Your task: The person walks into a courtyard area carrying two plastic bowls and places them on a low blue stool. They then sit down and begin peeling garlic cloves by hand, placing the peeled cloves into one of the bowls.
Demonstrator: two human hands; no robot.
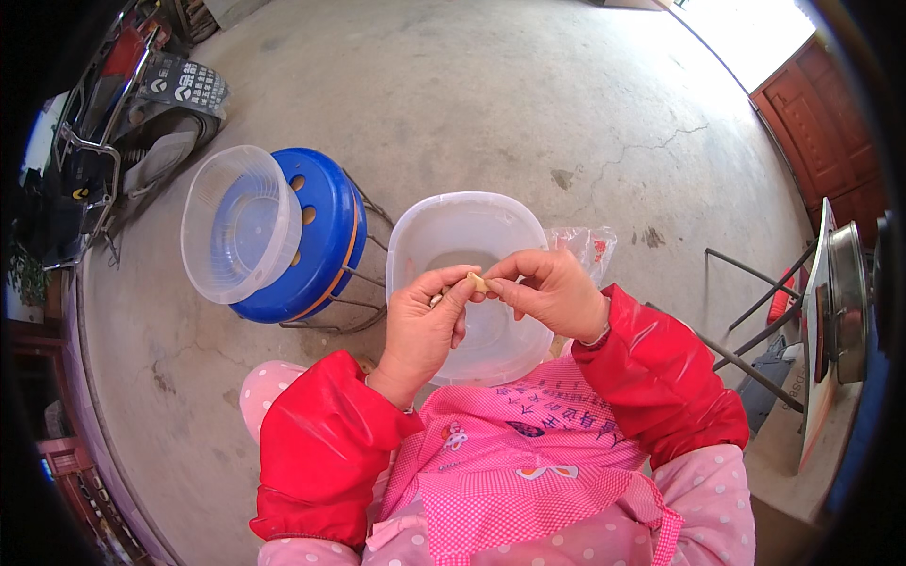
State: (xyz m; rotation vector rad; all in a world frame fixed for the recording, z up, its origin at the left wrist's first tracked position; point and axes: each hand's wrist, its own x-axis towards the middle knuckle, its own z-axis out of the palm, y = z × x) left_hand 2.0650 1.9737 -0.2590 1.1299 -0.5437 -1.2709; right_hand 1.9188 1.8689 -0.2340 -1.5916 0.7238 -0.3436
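Note:
Between the fingertips of both hands is a small pale yellow piece (478, 283) that looks like a peeled garlic clove. My left hand (423, 327) pinches it with thumb and forefinger, and a few more small pale pieces (437, 298) show in the curl of its fingers. From the other side, my right hand (555, 291) touches the piece with thumb and forefinger. Beneath both hands stands a translucent white plastic tub (463, 211), its near part partly hidden by my left hand. Whether anything lies on its bottom is hard to tell.
On my left a clear plastic basin (241, 225) rests tilted on a blue round stool (340, 233) with metal legs. A clear plastic bag (591, 244) lies just right of the tub. A folding-legged table (814, 339) with a metal pan (846, 304) stands at right; a motorcycle (106, 134) at upper left.

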